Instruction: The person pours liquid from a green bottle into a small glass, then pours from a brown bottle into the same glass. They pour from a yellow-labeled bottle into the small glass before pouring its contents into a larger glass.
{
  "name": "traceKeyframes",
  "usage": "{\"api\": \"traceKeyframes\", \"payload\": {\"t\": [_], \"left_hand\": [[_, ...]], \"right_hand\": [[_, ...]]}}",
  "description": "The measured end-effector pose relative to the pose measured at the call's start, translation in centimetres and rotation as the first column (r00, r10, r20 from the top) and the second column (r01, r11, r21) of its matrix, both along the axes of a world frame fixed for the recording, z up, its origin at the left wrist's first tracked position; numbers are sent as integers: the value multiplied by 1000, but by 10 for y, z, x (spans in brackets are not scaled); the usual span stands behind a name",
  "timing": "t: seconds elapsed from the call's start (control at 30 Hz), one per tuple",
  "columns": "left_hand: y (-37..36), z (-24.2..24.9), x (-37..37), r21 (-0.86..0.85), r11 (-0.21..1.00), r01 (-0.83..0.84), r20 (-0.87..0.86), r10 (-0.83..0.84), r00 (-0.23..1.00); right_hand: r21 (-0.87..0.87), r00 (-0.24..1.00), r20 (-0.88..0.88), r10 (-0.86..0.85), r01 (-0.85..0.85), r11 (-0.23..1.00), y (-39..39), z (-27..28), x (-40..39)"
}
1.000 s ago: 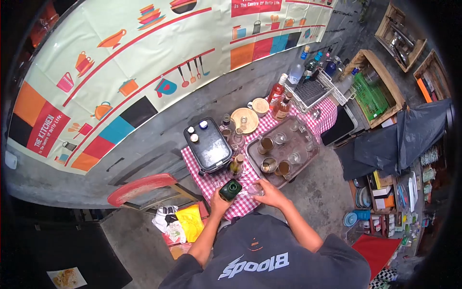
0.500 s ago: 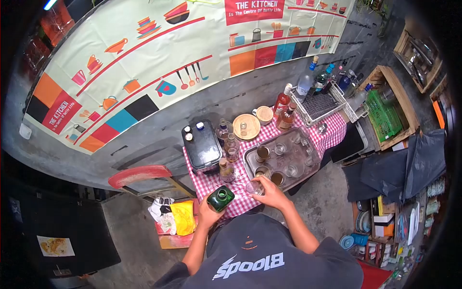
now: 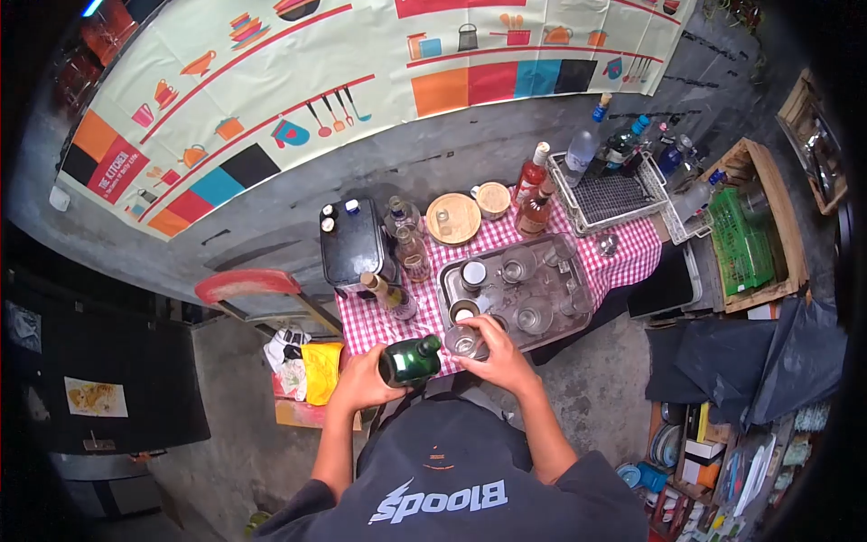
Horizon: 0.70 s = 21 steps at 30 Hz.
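My left hand (image 3: pixel 359 379) is closed around a squat green glass bottle (image 3: pixel 408 363). The bottle leans over, its open neck pointing right. Between the fingers of my right hand (image 3: pixel 499 358) is a small clear drinking glass (image 3: pixel 463 341), its rim close to the bottle's mouth. Both are over the front edge of the red-and-white checked tablecloth (image 3: pixel 363 327). Just beyond the right hand lies a grey metal tray (image 3: pixel 578 309) bearing several clear glasses, among them a glass (image 3: pixel 533 316) near its middle. A corked bottle (image 3: pixel 390 298) tilts on the cloth beyond the green bottle.
A black lidded box (image 3: pixel 352 248) stands at the back left beside clear bottles (image 3: pixel 412 253). Behind the tray are a round wooden board (image 3: pixel 453 217), a pinkish bottle (image 3: pixel 535 215) and a red bottle (image 3: pixel 531 176). A white wire rack (image 3: pixel 591 221) sits at the right end.
The green bottle has tipped from nearly upright toward the right, its neck now near the glass. My right hand still grips the glass. The head view has shifted slightly.
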State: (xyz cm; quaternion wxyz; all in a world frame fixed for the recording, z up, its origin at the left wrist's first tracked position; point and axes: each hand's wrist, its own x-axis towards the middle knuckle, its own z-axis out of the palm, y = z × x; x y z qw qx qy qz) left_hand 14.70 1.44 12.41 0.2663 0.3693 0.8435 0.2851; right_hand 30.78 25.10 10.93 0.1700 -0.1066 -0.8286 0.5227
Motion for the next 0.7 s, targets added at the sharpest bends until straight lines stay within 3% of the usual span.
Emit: {"api": "traceKeyframes", "payload": {"t": [0.13, 0.33, 0.7], "left_hand": [[9, 5, 5, -20, 998, 67, -50, -68, 996], [28, 23, 5, -130, 970, 205, -44, -212, 976], [55, 74, 6, -173, 901, 399, -96, -418, 903]], "right_hand": [[-96, 997, 73, -31, 38, 995, 9, -6, 19], [-95, 997, 37, -73, 77, 993, 12, 2, 38], [-61, 996, -32, -83, 81, 995, 20, 14, 51]]}}
